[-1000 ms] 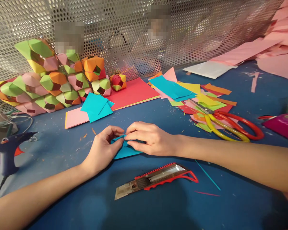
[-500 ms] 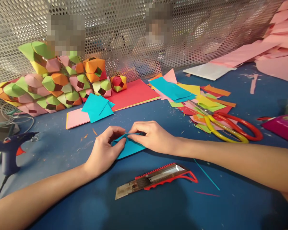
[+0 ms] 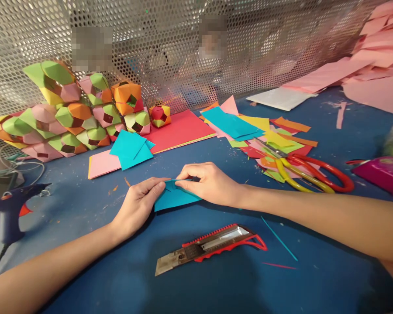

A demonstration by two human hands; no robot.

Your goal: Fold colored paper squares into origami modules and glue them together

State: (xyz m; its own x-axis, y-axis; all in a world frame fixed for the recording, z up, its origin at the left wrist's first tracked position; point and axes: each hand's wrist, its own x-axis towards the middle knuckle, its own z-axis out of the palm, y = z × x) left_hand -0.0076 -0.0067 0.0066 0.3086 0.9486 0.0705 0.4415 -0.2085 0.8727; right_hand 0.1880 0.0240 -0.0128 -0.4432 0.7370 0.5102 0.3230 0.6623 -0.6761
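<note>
- Blue paper, a smooth, flat-looking piece with a straight lower edge and creases near its top, is at the centre of the frame, between both hands.
- Left hand pinches its left end, thumb on top and fingers close together, their tips partly hidden.
- Right hand pinches its top edge between thumb and curled forefinger; the other fingers cannot be made out clearly.
- Cutter, below centre, has a dull metal blade, a ridged slider and a red frame with a loop at its end.
- Scissors, right of centre, with glossy red and yellow handles, have their metal blades on a heap of thin, angular scraps.
- Blue squares, left of centre, overlap a pink stack beside flat red sheets.
- Faceted paper balls, green, pink and orange with dark openings, are piled at upper left against perforated mesh.
- Glue gun, dark with a red trigger, is at the left edge.
</note>
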